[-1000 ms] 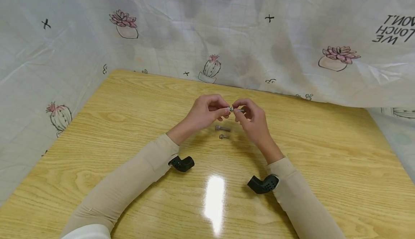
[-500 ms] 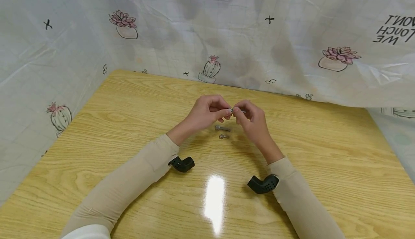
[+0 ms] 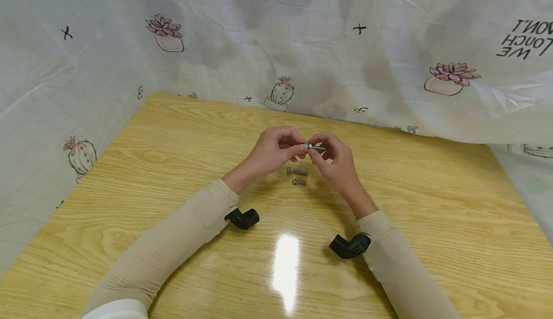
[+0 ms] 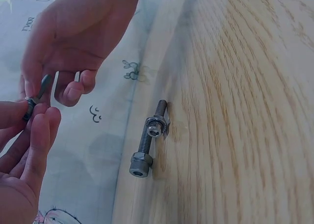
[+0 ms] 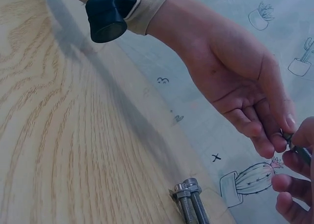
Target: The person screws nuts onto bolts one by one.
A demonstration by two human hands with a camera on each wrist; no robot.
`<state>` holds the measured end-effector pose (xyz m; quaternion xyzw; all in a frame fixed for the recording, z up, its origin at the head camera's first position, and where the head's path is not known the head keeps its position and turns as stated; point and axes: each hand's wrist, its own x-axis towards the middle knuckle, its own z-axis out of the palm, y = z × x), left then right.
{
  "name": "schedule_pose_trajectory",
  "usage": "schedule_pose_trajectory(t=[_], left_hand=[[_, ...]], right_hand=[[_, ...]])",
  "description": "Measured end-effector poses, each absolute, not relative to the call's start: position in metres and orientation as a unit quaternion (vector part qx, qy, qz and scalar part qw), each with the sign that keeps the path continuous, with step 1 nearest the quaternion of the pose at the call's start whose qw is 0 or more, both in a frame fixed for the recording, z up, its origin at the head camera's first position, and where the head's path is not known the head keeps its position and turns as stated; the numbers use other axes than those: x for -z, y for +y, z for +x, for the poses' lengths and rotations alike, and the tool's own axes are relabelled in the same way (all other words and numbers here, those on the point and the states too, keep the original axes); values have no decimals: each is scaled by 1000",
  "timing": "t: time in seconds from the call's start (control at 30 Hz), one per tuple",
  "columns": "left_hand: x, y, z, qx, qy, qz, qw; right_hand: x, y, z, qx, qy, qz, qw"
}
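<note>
My left hand (image 3: 278, 150) pinches the head end of a metal bolt (image 3: 318, 148) between thumb and fingertips, above the table. The bolt's threaded shank points right, toward the right palm. At the nut (image 3: 309, 146) near the bolt's head, the thumb and index finger of my right hand (image 3: 339, 160) pinch from the other side. Fingers partly cover the nut in both wrist views. Below the hands, a longer bolt (image 3: 296, 170) and a shorter bolt (image 3: 298, 182) lie side by side on the table. In the left wrist view the longer bolt (image 4: 144, 144) carries a nut.
The wood-grain table (image 3: 194, 131) spreads around the hands and reflects a bright light near its front. A printed plastic sheet (image 3: 319, 59) hangs behind the table and along its left side. Black wrist devices (image 3: 243, 219) sit at both sleeve cuffs.
The right fingertips first sat right of the nut, then closed over it, and now stand spread a little with nut and shank showing again. The left hand stays nearly still; the table bolts have not moved.
</note>
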<state>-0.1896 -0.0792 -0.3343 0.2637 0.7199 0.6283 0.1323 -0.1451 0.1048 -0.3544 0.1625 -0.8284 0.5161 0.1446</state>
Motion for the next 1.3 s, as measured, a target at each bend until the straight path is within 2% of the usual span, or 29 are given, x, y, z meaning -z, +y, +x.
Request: schedule_pose_trajectory(t=[0.4, 0.53, 0.9, 1.3], left_hand=[[335, -79, -187, -611, 729, 277, 136], [335, -80, -186, -607, 730, 283, 135], [339, -84, -189, -626, 719, 278, 121], [338, -85, -184, -619, 719, 289, 126]], right_hand=[[339, 95, -135, -497, -851, 103, 134], [341, 94, -136, -494, -853, 103, 133], [356, 98, -141, -502, -832, 156, 175], [358, 96, -140, -500, -844, 110, 159]])
